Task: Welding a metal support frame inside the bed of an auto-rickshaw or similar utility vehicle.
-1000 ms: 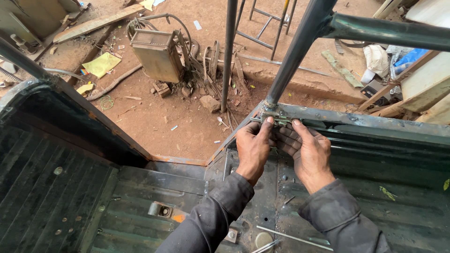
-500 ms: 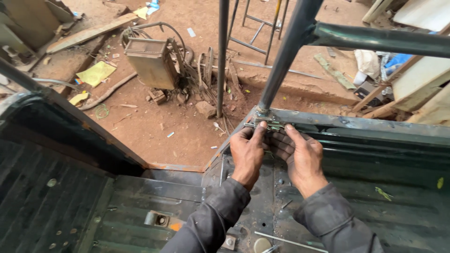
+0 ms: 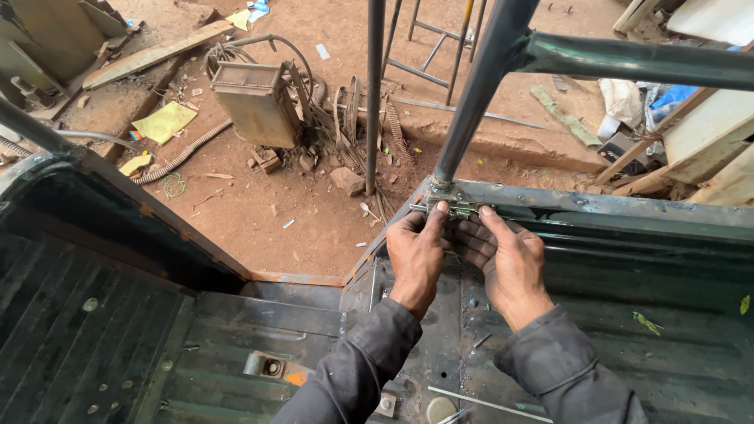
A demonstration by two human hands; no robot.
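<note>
- My left hand and right hand meet at the foot of the post. Both are curled, with the fingertips pressed on the small bracket at the post's base.
- The left hand closes around the bracket's near end, thumb underneath. The right lays its fingers along the other side, half open. I judge that they pinch it from both sides to keep it flat on the rail.
- I cannot tell whether either hand holds a bolt or a tool. The fingers hide it.
- The bracket sits right under the post, on the corner of the rail.
- Left of the post stands a thin rod. Further left, a rusty box lies on the dirt.
- Below the post a loose rod lies on the bed.
- Against the earlier frames, the hands keep the same grip on the bracket. The view has only dipped a little, so the post sits slightly higher.
</note>
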